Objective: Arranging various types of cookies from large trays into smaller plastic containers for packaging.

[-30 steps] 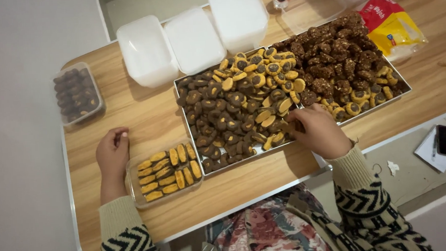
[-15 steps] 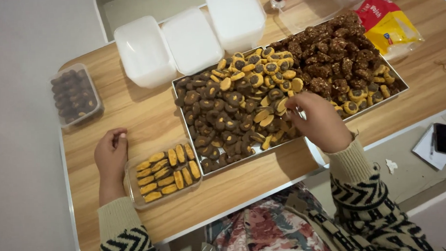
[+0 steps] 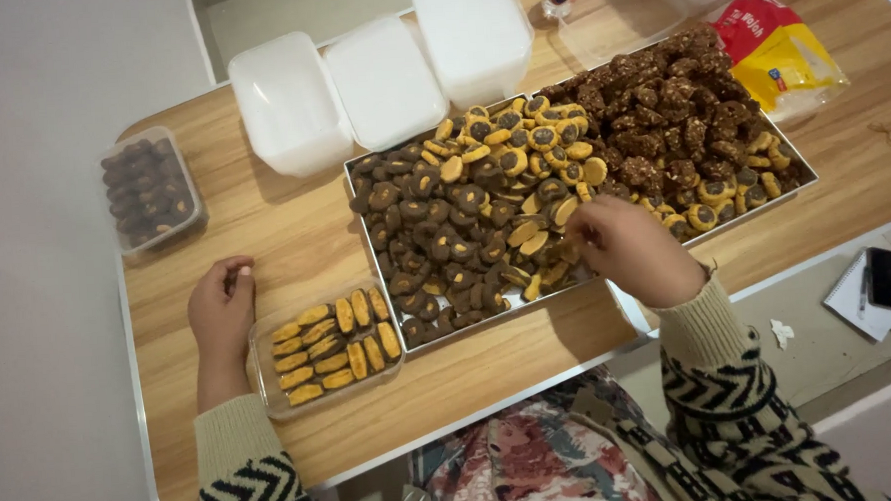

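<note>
The table [image 3: 284, 227] is matt, wood-grain laminate. The baking tray [image 3: 358, 199] looks like dull metal. The small box [image 3: 267, 384] is clear glossy plastic; 3 lidded tubs [image 3: 289, 102] are frosted white plastic.

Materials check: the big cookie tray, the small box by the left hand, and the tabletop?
Tray: likely metal, its thin silvery rim reflects light. Small box by the left hand: clear plastic, cookies show through its wall. Tabletop: wood-grain surface, probably laminate, with a pale edge.
</note>
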